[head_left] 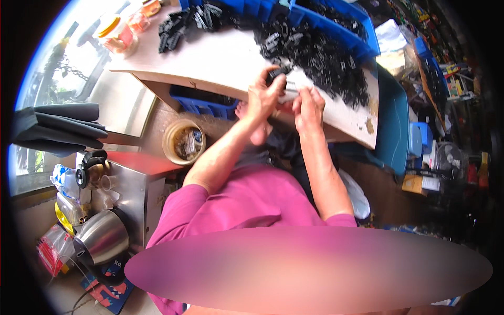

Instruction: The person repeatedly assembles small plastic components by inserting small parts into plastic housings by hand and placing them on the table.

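Over the front edge of the white table, my left hand is closed around a small black plastic part. My right hand is just to its right, fingers pinched together. A thin pale rod-like thing shows between the two hands; whether the right fingers grip it is too blurred to tell. Beyond the hands spreads a large heap of black plastic parts. A smaller pile of similar parts lies farther left on the tabletop.
Blue crates stand at the table's back. A jar with an orange lid is at its left. Below are a bucket with scraps and a blue basket. A steel kettle sits lower left; a teal bin is at right.
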Demonstrator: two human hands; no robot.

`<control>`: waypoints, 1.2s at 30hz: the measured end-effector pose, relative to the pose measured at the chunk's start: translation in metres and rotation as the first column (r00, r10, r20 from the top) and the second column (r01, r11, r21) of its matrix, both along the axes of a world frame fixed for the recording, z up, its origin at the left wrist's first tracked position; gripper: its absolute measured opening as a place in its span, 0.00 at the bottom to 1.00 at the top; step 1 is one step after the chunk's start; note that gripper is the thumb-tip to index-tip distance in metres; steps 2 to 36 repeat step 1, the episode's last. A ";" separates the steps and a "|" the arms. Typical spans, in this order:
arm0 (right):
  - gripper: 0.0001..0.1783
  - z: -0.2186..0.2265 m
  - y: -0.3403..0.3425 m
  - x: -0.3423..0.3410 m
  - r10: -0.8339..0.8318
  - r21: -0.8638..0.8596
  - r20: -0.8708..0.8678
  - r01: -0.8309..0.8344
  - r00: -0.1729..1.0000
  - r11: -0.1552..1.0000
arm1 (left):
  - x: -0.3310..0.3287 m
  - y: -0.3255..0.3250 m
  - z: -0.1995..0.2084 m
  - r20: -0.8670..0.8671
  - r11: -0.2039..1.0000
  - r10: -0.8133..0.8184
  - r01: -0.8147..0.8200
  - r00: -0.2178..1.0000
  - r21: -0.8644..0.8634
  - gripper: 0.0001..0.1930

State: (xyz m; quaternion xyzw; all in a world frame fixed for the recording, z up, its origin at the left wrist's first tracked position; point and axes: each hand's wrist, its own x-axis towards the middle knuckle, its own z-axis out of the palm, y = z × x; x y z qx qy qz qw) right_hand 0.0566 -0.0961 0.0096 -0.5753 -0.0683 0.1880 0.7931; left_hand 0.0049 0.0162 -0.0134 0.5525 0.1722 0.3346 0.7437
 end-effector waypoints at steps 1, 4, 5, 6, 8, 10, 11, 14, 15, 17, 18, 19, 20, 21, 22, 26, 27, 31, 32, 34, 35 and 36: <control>0.06 0.009 -0.001 -0.004 0.004 0.082 -0.049 0.000 0.999 0.997 | -0.004 0.003 0.001 0.008 0.998 -0.045 0.045 0.999 -0.034 0.17; 0.06 0.009 -0.001 -0.004 0.004 0.082 -0.049 0.000 0.999 0.997 | -0.004 0.003 0.001 0.008 0.998 -0.045 0.045 0.999 -0.034 0.17; 0.06 0.009 -0.001 -0.004 0.004 0.082 -0.049 0.000 0.999 0.997 | -0.004 0.003 0.001 0.008 0.998 -0.045 0.045 0.999 -0.034 0.17; 0.06 0.009 -0.001 -0.004 0.004 0.082 -0.049 0.000 0.999 0.997 | -0.004 0.003 0.001 0.008 0.998 -0.045 0.045 0.999 -0.034 0.17; 0.06 0.009 -0.001 -0.004 0.004 0.082 -0.049 0.000 0.999 0.997 | -0.004 0.003 0.001 0.008 0.998 -0.045 0.045 0.999 -0.034 0.17; 0.06 0.009 -0.001 -0.004 0.004 0.082 -0.049 0.000 0.999 0.997 | -0.004 0.003 0.001 0.008 0.998 -0.045 0.045 0.999 -0.034 0.17; 0.06 0.009 -0.001 -0.004 0.004 0.082 -0.049 0.000 0.999 0.997 | -0.004 0.003 0.001 0.008 0.998 -0.045 0.045 0.999 -0.034 0.17; 0.06 0.009 -0.001 -0.004 0.004 0.082 -0.049 0.000 0.999 0.997 | -0.004 0.003 0.001 0.008 0.998 -0.045 0.045 0.999 -0.034 0.17; 0.06 0.009 -0.001 -0.004 0.004 0.082 -0.049 0.000 0.999 0.997 | -0.004 0.003 0.001 0.008 0.998 -0.045 0.045 0.999 -0.034 0.17; 0.06 0.009 -0.001 -0.004 0.004 0.082 -0.049 0.000 0.999 0.997 | -0.004 0.003 0.001 0.008 0.998 -0.045 0.045 0.999 -0.034 0.17; 0.06 0.009 -0.001 -0.004 0.004 0.082 -0.049 0.000 0.999 0.997 | -0.004 0.003 0.001 0.008 0.998 -0.045 0.045 0.999 -0.034 0.17; 0.06 0.009 -0.001 -0.004 0.004 0.082 -0.049 0.000 0.999 0.997 | -0.004 0.003 0.001 0.008 0.998 -0.045 0.045 0.999 -0.034 0.17; 0.06 0.009 -0.001 -0.004 0.004 0.082 -0.049 0.000 0.999 0.997 | -0.004 0.003 0.001 0.008 0.998 -0.045 0.045 0.999 -0.034 0.17; 0.06 0.009 -0.001 -0.004 0.004 0.082 -0.049 0.000 0.999 0.997 | -0.004 0.003 0.001 0.008 0.998 -0.045 0.045 0.999 -0.034 0.17; 0.06 0.009 -0.001 -0.004 0.004 0.082 -0.049 0.000 0.999 0.997 | -0.004 0.003 0.001 0.008 0.998 -0.045 0.045 0.999 -0.034 0.17; 0.06 0.009 -0.001 -0.004 0.004 0.082 -0.049 0.000 0.999 0.997 | -0.004 0.003 0.001 0.008 0.998 -0.045 0.045 0.999 -0.034 0.17; 0.06 0.009 -0.001 -0.004 0.004 0.082 -0.049 0.000 0.999 0.997 | -0.004 0.003 0.001 0.008 0.998 -0.045 0.045 0.999 -0.034 0.17; 0.06 0.009 -0.001 -0.004 0.004 0.082 -0.049 0.000 0.999 0.997 | -0.004 0.003 0.001 0.008 0.998 -0.045 0.045 0.999 -0.034 0.17; 0.06 0.009 -0.001 -0.004 0.004 0.082 -0.049 0.000 0.999 0.997 | -0.004 0.003 0.001 0.008 0.998 -0.045 0.045 0.999 -0.034 0.17; 0.06 0.009 -0.001 -0.004 0.004 0.082 -0.049 0.000 0.999 0.997 | -0.004 0.003 0.001 0.008 0.998 -0.045 0.045 0.999 -0.034 0.17; 0.06 0.009 -0.001 -0.004 0.004 0.082 -0.049 0.000 0.999 0.997 | -0.004 0.003 0.001 0.008 0.998 -0.045 0.045 0.999 -0.034 0.17; 0.06 0.009 -0.001 -0.004 0.004 0.082 -0.049 0.000 0.999 0.997 | -0.004 0.003 0.001 0.008 0.998 -0.045 0.045 0.999 -0.034 0.17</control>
